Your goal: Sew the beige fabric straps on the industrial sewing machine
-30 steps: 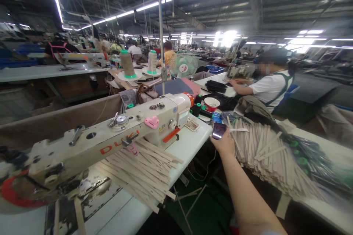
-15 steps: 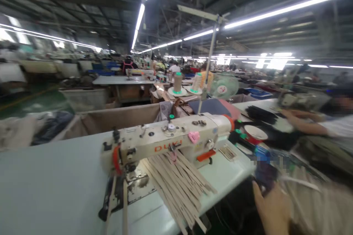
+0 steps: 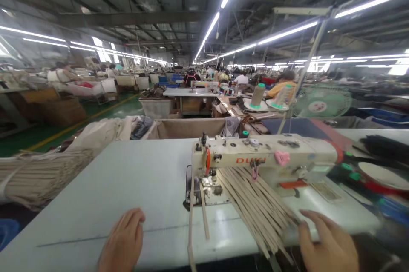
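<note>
A long pale table is occupied toward its right by a cream sewing machine. A fan of beige strips is spread from under the machine's arm to the front edge, with two single strips laid just left of it. The left hand is rested flat on the bare top.

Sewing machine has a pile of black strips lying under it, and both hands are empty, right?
Not quite. The strips under the sewing machine are beige, not black; the head view shows it. The rest holds: the left hand lies open on the table and the right hand is open by the strip ends, both empty.
</note>
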The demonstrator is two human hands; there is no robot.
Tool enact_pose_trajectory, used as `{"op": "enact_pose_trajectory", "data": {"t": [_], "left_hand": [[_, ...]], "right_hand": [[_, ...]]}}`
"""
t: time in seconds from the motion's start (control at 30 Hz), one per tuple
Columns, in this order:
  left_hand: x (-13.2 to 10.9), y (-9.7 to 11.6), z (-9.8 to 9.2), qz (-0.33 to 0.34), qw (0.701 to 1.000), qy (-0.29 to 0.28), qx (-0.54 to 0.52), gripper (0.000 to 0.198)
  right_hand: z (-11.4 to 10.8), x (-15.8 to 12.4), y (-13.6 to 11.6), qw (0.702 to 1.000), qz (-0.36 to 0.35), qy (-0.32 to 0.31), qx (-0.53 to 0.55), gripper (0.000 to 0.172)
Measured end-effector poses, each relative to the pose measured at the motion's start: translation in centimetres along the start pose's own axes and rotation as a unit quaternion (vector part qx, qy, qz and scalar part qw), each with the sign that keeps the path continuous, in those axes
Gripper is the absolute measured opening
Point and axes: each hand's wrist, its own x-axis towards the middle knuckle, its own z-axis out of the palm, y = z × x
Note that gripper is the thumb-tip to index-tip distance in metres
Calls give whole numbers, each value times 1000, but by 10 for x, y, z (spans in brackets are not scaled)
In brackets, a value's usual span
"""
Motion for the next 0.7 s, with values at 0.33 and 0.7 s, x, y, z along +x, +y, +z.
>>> {"op": "enact_pose_trajectory", "data": {"t": [0.33,0.7], "left_hand": [[13,8,-25,-4,991,-65,-115,21],[53,60,-18,-20,959,-143,-245,27]], "right_hand": [[39,-1,-97,961,-70,-262,-57,57],[46,3,-117,932,-48,-339,-116,38]]}}
